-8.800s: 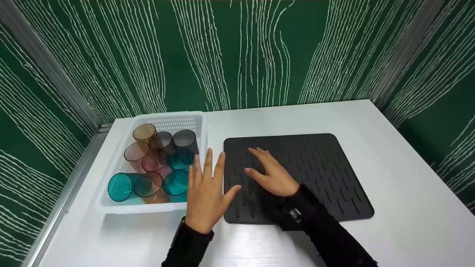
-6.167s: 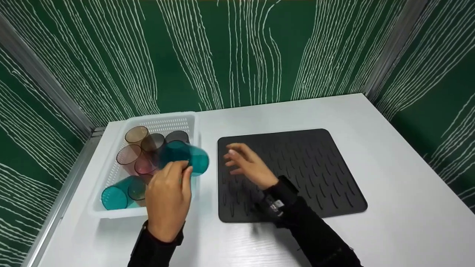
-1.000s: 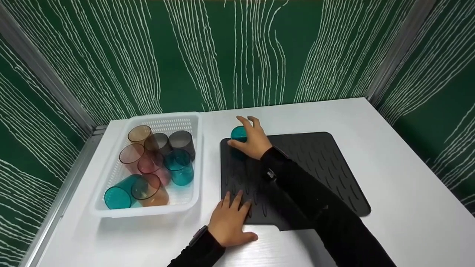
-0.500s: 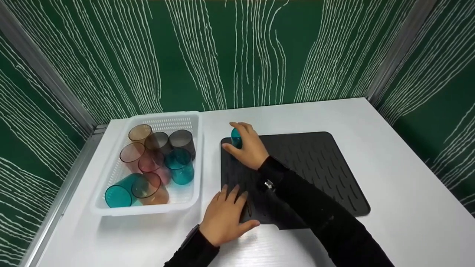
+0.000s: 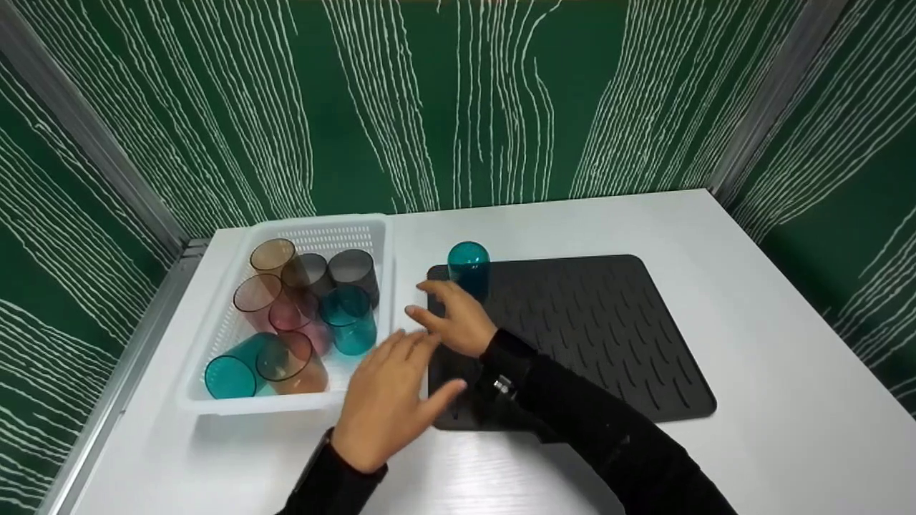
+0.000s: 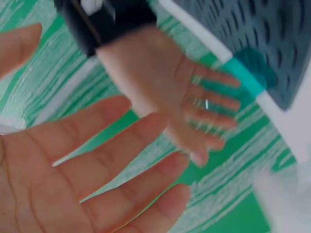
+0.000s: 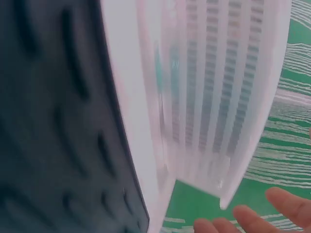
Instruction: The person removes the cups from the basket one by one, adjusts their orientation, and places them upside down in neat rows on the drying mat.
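A teal tumbler stands upside down on the far left corner of the black ridged mat. My right hand hovers just in front of it, holding nothing, fingers extended toward the basket. Closer to me, my left hand is raised between basket and mat, its fingers extended and nothing in them. The white basket holds several tumblers: an upright teal tumbler, a tipped teal tumbler, an orange tumbler, pink, grey and amber ones. In the left wrist view the right palm shows straight fingers.
The white table carries the basket on the left and the mat at its centre. A green wall with white wavy lines rises behind. Grey metal posts stand at the corners.
A teal tumbler left the basket in the left hand and stands inverted on the mat. The right hand has released it and drawn back toward me; the left has lifted off the mat toward the basket.
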Demonstrator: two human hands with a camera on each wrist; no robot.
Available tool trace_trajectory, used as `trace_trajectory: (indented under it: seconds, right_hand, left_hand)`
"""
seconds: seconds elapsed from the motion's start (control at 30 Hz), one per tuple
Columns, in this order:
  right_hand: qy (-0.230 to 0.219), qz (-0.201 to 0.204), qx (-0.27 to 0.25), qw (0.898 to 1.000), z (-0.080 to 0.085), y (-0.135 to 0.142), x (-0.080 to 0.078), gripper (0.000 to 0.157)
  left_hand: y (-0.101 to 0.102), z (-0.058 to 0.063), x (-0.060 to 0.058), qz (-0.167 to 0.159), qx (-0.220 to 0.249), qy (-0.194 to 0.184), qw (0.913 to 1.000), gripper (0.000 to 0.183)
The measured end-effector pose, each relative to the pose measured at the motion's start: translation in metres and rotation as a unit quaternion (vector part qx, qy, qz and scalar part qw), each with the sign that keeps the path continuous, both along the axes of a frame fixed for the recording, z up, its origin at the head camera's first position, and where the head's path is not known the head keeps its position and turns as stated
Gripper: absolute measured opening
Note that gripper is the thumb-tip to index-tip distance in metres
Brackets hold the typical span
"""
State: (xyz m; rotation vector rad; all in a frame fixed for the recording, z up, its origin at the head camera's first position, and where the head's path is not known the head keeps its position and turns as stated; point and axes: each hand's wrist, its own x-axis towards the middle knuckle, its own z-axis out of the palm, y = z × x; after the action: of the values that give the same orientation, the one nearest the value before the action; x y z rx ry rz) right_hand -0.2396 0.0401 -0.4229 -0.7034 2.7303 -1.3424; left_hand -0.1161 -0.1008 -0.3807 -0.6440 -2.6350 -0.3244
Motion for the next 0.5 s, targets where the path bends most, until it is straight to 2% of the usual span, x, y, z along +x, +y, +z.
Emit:
trace_trajectory:
  seconds: [0.07,0.17,0.33,0.5]
  right_hand:
    - [-0.018,0.015,-0.001,1.000,-0.003,-0.005,0.003,0.050]
    - [-0.033,0.037,0.006,0.999,-0.006,-0.014,0.008,0.045]
    - [-0.050,0.056,-0.002,0.997,-0.008,-0.026,0.017,0.042]
    - [-0.082,0.062,-0.017,0.995,-0.010,-0.033,0.022,0.040]
  left_hand:
    - [-0.007,0.006,-0.005,0.010,0.012,0.038,0.9992,0.062]
    - [-0.016,0.015,-0.014,0.029,0.029,0.048,0.9980,0.061]
    - [-0.029,0.027,-0.034,0.063,0.044,0.013,0.9970,0.062]
    - [-0.044,0.031,-0.057,0.114,0.048,-0.038,0.9916,0.057]
